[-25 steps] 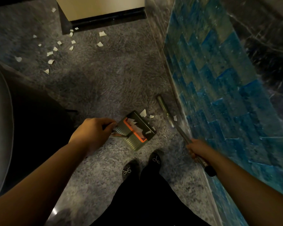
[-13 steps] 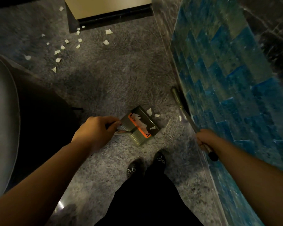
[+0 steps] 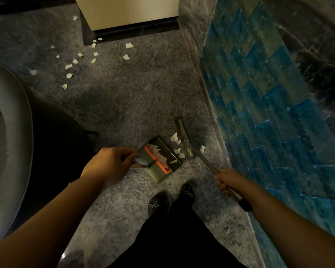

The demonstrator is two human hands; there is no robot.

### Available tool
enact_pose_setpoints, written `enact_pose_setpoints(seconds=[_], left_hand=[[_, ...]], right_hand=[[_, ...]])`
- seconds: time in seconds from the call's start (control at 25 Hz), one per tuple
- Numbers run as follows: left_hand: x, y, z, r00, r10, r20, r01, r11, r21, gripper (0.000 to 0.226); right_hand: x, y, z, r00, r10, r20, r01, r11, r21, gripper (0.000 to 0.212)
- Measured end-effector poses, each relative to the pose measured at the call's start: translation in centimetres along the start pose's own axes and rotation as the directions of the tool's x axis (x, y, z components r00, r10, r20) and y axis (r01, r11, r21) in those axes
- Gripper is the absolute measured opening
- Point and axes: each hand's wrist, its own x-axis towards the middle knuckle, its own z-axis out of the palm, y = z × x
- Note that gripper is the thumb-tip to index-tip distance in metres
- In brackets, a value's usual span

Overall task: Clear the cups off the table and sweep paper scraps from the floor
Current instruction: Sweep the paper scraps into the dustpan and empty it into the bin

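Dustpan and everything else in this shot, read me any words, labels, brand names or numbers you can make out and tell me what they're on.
None can be read.
Dustpan: orange band with white and black markings, too blurred to read as text.
Broom: no lettering visible.
Blue tiled wall: no lettering visible.

Forearms (image 3: 46,225) bare, no sleeves visible. Lower body: black garment (image 3: 174,240), loose-cut. Footwear: two dark perforated shoes (image 3: 156,203), each fitted with one small pale beaded bow at the toe.
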Motion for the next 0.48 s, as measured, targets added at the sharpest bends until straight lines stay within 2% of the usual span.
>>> enact_pose_setpoints(seconds=[0.12, 0.28, 0.48], left_hand=[[0.0, -0.8, 0.2, 1.0, -0.01, -0.001, 0.01, 1.0, -0.014, 0.017], [0.3, -1.5, 1.1, 1.0, -0.027, 0.005, 0.027, 1.0, -0.016, 0.013], [1.7, -1.8, 1.9, 0.999, -0.032, 0.026, 0.033, 0.999, -0.015, 0.013]], right_hand=[[-1.3, 0.2, -0.1, 0.999, -0.038, -0.006, 0.038, 0.999, -0.01, 0.019], [-1.4, -0.1, -1.7, 0.987, -0.102, -0.122, 0.092, 0.992, -0.088, 0.008], [1.8, 0.0, -3.2, 0.978, -0.083, -0.192, 0.04, 0.976, -0.216, 0.015]])
